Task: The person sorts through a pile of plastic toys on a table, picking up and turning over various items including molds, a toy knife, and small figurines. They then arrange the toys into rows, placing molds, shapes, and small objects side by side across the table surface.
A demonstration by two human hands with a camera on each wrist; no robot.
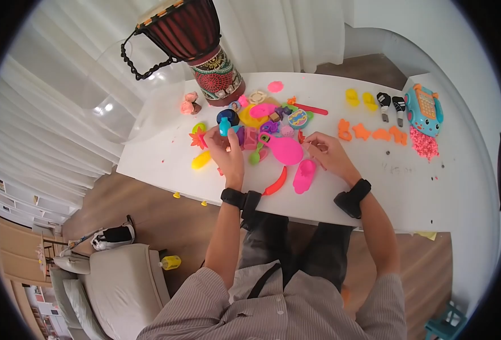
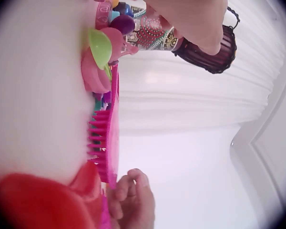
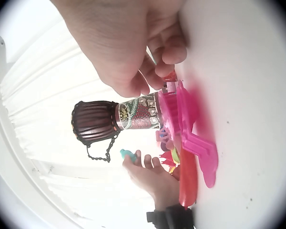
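My left hand (image 1: 227,156) pinches a small turquoise bottle-shaped toy (image 1: 224,126) between thumb and fingers, held up over the left part of the toy pile; the right wrist view shows the same turquoise piece at its fingertips. My right hand (image 1: 331,154) hovers at the pile's right side, fingers loosely bent, near a small red piece (image 3: 170,76) and the pink toy hairbrush (image 1: 284,150). The brush lies bristles down. Below it are a pink toy shoe (image 1: 304,175) and a red chili pepper (image 1: 276,181). A green spoon (image 1: 256,156) lies between the hands.
A carved drum (image 1: 205,56) stands at the table's back left. On the right lie orange shapes (image 1: 362,132), yellow pieces (image 1: 352,97), black-and-white items (image 1: 384,105), a blue toy telephone (image 1: 423,107) and pink beads (image 1: 424,144). A yellow toy (image 1: 201,160) sits by my left wrist.
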